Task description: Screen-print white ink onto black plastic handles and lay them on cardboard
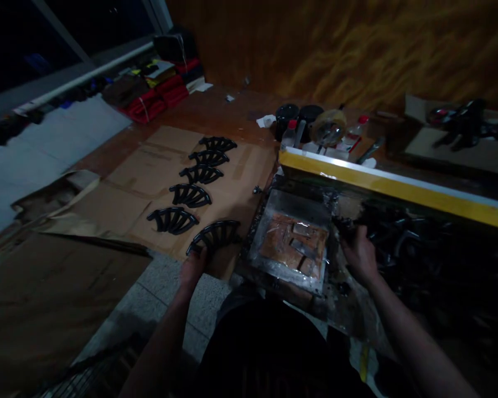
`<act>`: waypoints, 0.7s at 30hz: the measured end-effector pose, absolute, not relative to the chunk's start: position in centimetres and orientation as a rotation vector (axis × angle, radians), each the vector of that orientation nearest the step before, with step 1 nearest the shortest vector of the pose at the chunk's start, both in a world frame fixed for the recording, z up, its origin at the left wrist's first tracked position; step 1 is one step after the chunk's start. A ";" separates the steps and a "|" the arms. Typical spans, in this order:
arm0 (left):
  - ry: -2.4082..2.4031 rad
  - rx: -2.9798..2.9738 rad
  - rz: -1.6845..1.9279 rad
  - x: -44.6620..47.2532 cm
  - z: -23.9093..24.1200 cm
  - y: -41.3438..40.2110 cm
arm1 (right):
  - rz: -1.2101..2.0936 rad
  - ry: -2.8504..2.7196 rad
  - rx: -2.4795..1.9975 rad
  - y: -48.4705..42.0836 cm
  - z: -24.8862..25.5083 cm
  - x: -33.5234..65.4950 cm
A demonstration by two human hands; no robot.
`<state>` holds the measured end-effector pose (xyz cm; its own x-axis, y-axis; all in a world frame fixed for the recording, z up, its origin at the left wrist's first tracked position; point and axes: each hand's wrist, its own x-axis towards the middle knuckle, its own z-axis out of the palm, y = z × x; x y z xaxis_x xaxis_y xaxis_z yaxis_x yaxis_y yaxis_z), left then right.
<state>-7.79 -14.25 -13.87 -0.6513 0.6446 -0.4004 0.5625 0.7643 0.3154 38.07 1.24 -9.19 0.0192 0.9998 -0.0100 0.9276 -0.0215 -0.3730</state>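
Observation:
My left hand (193, 267) is closed on the near end of a black curved slatted part (216, 235), held over the front edge of the cardboard (128, 190). Behind it several like parts (191, 195) lie in a row on the cardboard. My right hand (361, 254) is closed beside a heap of black parts (419, 249); something dark shows at its fingertips, too dim to name. Between my hands sits a metal plate (288, 202) with a brownish, worn middle and small metal blocks (302, 249) on it.
A yellow rail with a white top (398, 185) runs behind the plate and heap. Beyond it stand dark jars (287, 119), a red-capped bottle (289, 134) and a tape roll (328, 127). Red folded cloth (160, 99) lies at the back left. Brown sheets (58, 298) lie at the left.

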 end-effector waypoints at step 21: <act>2.645 1.095 0.280 -0.4 -15.1 -10.1 | 0.200 -2.650 -1.312 0.3 -7.3 28.6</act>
